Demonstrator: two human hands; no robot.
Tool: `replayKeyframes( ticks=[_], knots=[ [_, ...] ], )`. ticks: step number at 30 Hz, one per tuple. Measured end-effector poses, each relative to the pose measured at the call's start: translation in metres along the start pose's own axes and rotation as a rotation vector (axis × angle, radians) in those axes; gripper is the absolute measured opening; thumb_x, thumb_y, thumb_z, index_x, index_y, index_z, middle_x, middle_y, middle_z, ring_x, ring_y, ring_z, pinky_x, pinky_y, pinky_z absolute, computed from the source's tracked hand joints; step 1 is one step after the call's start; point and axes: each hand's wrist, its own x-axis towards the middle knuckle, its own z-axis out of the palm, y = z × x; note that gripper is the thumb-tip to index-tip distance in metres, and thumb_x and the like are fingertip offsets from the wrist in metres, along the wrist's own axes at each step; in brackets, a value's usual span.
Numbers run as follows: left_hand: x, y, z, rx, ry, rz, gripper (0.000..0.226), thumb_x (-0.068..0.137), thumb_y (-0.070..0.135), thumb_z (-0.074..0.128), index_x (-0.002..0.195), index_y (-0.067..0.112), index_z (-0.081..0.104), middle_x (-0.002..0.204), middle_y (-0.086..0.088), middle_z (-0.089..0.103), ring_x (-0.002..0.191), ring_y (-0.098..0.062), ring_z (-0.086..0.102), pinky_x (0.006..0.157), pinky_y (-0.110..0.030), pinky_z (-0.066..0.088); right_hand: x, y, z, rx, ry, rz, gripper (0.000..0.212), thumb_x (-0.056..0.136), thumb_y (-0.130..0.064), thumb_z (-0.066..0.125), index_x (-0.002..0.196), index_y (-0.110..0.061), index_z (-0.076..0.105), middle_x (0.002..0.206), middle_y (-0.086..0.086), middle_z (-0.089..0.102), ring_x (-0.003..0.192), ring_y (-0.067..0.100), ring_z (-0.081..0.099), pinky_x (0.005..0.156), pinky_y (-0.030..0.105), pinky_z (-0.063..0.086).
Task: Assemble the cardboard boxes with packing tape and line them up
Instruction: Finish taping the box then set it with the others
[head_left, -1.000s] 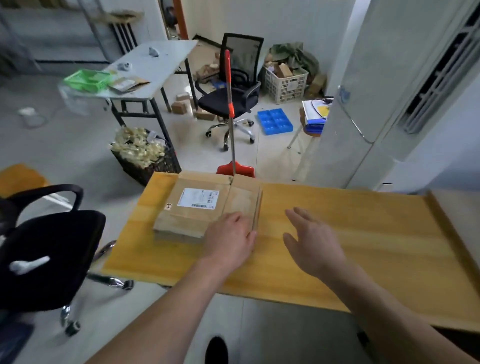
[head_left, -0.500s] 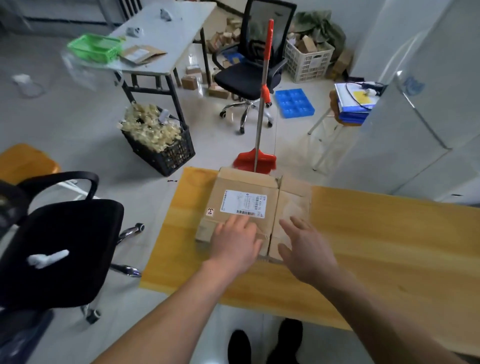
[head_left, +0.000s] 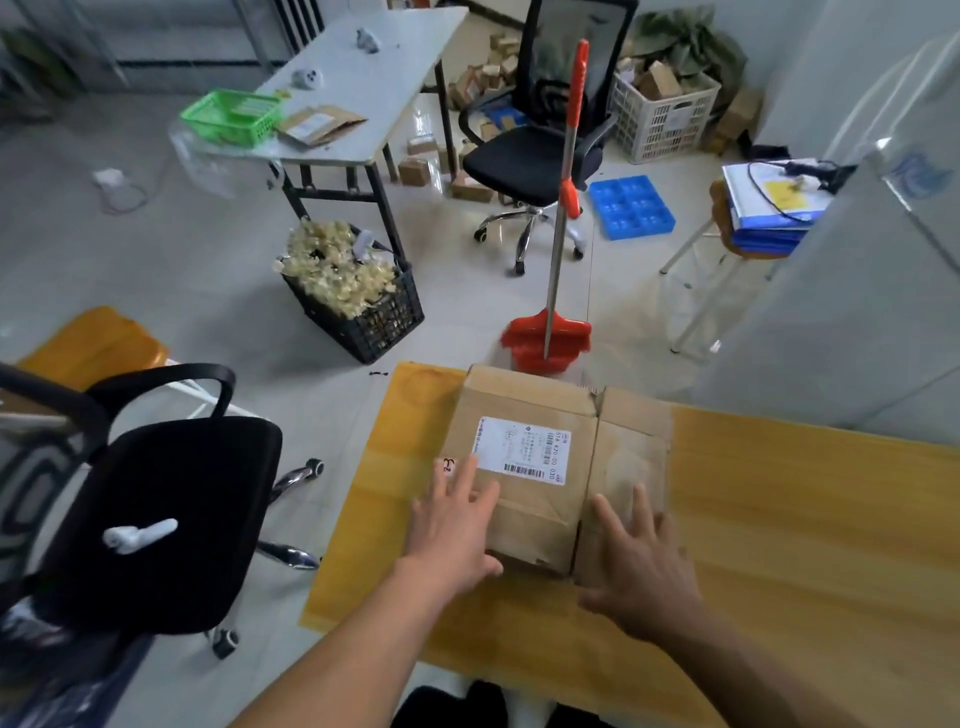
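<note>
Both hands lie flat with straight, spread fingers on a flattened cardboard box (head_left: 540, 467), which rests on the wooden table (head_left: 805, 519). The left hand (head_left: 457, 525) presses the panel bearing the shipping label (head_left: 522, 450); the right hand (head_left: 636, 558) presses the adjoining flap just beside it.

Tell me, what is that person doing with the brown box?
A person stands at a yellow wooden table with both hands on flattened cardboard boxes. The left hand lies flat on the piece with the white shipping label. The right hand rests with spread fingers on the piece beside it. The boxes are still flat, not yet folded up, and no packing tape is in sight.
</note>
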Motion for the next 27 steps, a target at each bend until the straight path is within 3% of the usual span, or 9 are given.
replayKeyframes(
  ticks=[6, 11, 14, 17, 19, 21, 23, 25, 27],
  knots=[
    [0.019, -0.023, 0.011, -0.045, -0.124, -0.020, 0.105, 0.081, 0.042, 0.076, 0.155, 0.033, 0.002, 0.159, -0.001, -0.029, 0.148, -0.043, -0.007, 0.117, -0.062, 0.017, 0.005, -0.004, 0.007, 0.026, 0.013, 0.060, 0.108, 0.073, -0.068, 0.064, 0.150, -0.041, -0.007, 0.161, 0.008, -0.019, 0.145, 0.036, 0.014, 0.110, 0.045, 0.041],
    [0.024, -0.039, 0.006, -0.049, -0.018, 0.072, 0.096, 0.083, 0.046, 0.071, 0.154, 0.031, 0.009, 0.163, -0.001, -0.014, 0.147, -0.039, 0.006, 0.120, -0.047, 0.022, -0.005, -0.016, 0.012, 0.132, 0.015, 0.121, 0.104, 0.077, -0.065, 0.063, 0.154, -0.040, -0.002, 0.163, 0.003, -0.016, 0.149, 0.030, 0.012, 0.117, 0.039, 0.030],
    [0.021, -0.051, -0.011, -0.062, 0.119, 0.139, 0.090, 0.083, 0.054, 0.067, 0.153, 0.030, 0.017, 0.161, 0.001, 0.000, 0.145, -0.031, 0.010, 0.120, -0.042, 0.023, -0.020, -0.025, 0.009, 0.252, 0.073, 0.131, 0.091, 0.082, -0.062, 0.057, 0.155, -0.039, 0.007, 0.164, -0.006, -0.004, 0.146, 0.022, 0.020, 0.115, 0.034, 0.030],
    [0.018, -0.058, -0.043, -0.086, 0.217, 0.254, 0.083, 0.082, 0.062, 0.061, 0.150, 0.032, 0.024, 0.157, 0.005, 0.012, 0.141, -0.024, 0.017, 0.118, -0.039, 0.026, -0.033, -0.031, -0.008, 0.433, 0.267, 0.147, 0.057, 0.096, -0.037, 0.053, 0.150, -0.031, 0.036, 0.159, -0.006, 0.027, 0.138, 0.019, 0.039, 0.107, 0.028, 0.036],
    [0.016, -0.058, -0.067, -0.120, 0.303, 0.345, 0.076, 0.081, 0.062, 0.058, 0.146, 0.033, 0.031, 0.154, 0.008, 0.021, 0.139, -0.020, 0.023, 0.117, -0.036, 0.029, -0.038, -0.035, -0.026, 0.525, 0.435, 0.179, 0.038, 0.100, -0.026, 0.051, 0.138, -0.032, 0.055, 0.139, -0.010, 0.054, 0.123, 0.017, 0.055, 0.094, 0.027, 0.046],
    [0.017, -0.050, -0.097, -0.218, 0.408, 0.418, 0.065, 0.082, 0.052, 0.063, 0.141, 0.031, 0.044, 0.147, 0.009, 0.034, 0.133, -0.017, 0.035, 0.111, -0.030, 0.035, -0.042, -0.040, -0.058, 0.613, 0.538, 0.249, 0.022, 0.102, -0.028, 0.050, 0.113, -0.034, 0.067, 0.105, -0.015, 0.068, 0.098, 0.014, 0.064, 0.073, 0.021, 0.048],
    [0.021, -0.038, -0.130, -0.350, 0.502, 0.461, 0.049, 0.082, 0.029, 0.069, 0.130, 0.024, 0.058, 0.133, 0.007, 0.048, 0.120, -0.015, 0.049, 0.101, -0.023, 0.040, -0.047, -0.043, -0.102, 0.732, 0.615, 0.307, 0.023, 0.101, -0.027, 0.050, 0.086, -0.022, 0.067, 0.082, -0.008, 0.070, 0.080, 0.018, 0.065, 0.065, 0.030, 0.049],
    [0.024, -0.024, -0.164, -0.489, 0.589, 0.470, 0.039, 0.078, 0.007, 0.067, 0.117, 0.016, 0.068, 0.118, 0.001, 0.056, 0.104, -0.017, 0.056, 0.093, -0.024, 0.044, -0.057, -0.044, -0.149, 0.856, 0.723, 0.348, 0.028, 0.099, -0.021, 0.053, 0.076, -0.010, 0.063, 0.069, 0.001, 0.066, 0.065, 0.019, 0.061, 0.057, 0.033, 0.046],
    [0.023, -0.012, -0.196, -0.631, 0.611, 0.434, 0.034, 0.076, -0.002, 0.064, 0.106, 0.014, 0.070, 0.106, -0.003, 0.060, 0.091, -0.017, 0.056, 0.081, -0.021, 0.040, -0.070, -0.041, -0.188, 1.012, 0.788, 0.346, 0.026, 0.097, -0.015, 0.055, 0.073, -0.006, 0.058, 0.059, 0.006, 0.060, 0.052, 0.019, 0.056, 0.046, 0.030, 0.043]
  ],
)
